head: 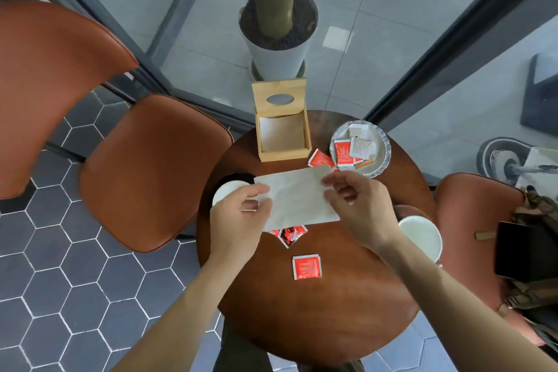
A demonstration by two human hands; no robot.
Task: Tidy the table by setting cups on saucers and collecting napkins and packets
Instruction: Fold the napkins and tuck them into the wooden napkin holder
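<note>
Head view places your left hand point(238, 214) and right hand point(356, 205) above the round wooden table point(317, 311), both pinching one white napkin point(299, 199) by its opposite edges, fingers curled onto the paper. Use the wooden napkin box point(282, 130) at the table's far edge as your reference. The napkin is held just nearer to you than the box. To the box's right sits a foil plate point(382, 157) holding packets, with one red packet point(320, 158) between box and plate. Nearer than the box, a torn packet point(290, 235) shows under the napkin, and another packet point(306, 267) lies nearer still. One white cup point(225, 192) stands left of the napkin; a second cup point(421, 237) stands right.
</note>
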